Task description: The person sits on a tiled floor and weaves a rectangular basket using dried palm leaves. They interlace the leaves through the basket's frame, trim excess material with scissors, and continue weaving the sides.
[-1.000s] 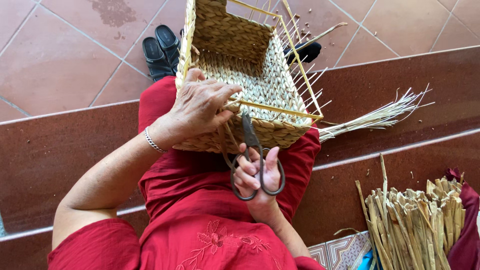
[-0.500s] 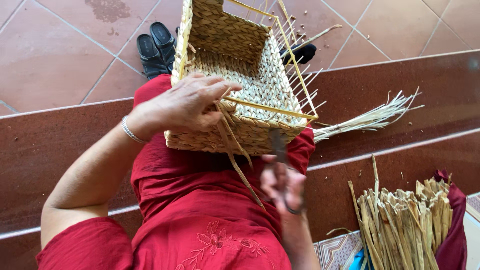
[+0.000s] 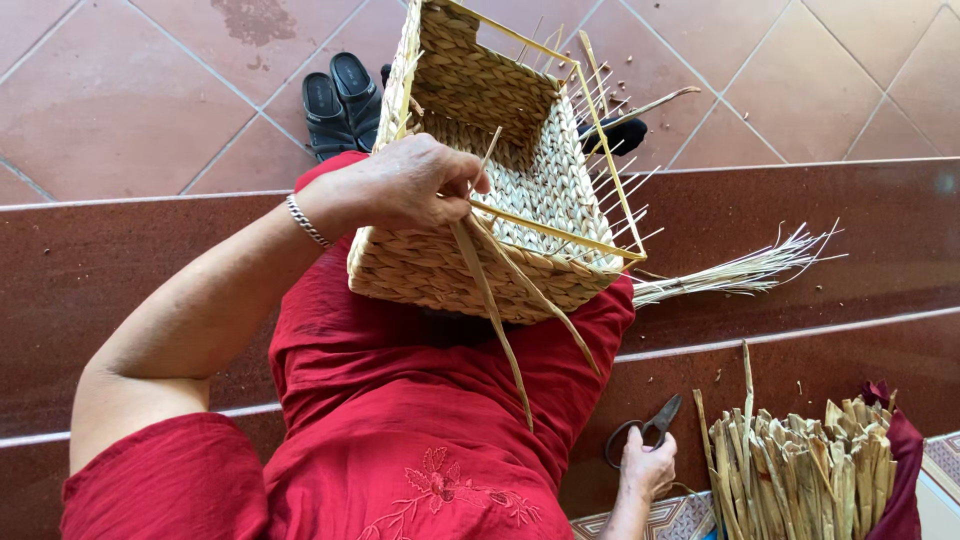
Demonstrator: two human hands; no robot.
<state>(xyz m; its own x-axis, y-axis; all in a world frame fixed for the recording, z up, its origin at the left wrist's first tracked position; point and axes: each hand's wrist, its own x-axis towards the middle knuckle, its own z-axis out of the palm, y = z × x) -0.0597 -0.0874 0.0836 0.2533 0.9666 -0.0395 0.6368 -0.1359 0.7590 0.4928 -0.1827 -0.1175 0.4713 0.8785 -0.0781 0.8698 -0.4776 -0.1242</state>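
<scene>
- Terracotta floor tiles (image 3: 120, 90) are lying beyond the lap.
- Left hand (image 3: 415, 185) is pinching loose straw strands (image 3: 490, 300) at the mostly woven basket (image 3: 470, 270); rim unfinished.
- Right hand (image 3: 648, 468) is grasping scissors (image 3: 645, 432) near the straw bundle (image 3: 800, 470).

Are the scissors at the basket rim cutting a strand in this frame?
No, the scissors are down on the step beside the right hand, well away from the basket, which the left hand grips.

Your right hand (image 3: 648, 468) has dropped from the basket (image 3: 480, 200), carrying the scissors (image 3: 640, 430) down beside the bundled reeds (image 3: 800, 470).
</scene>
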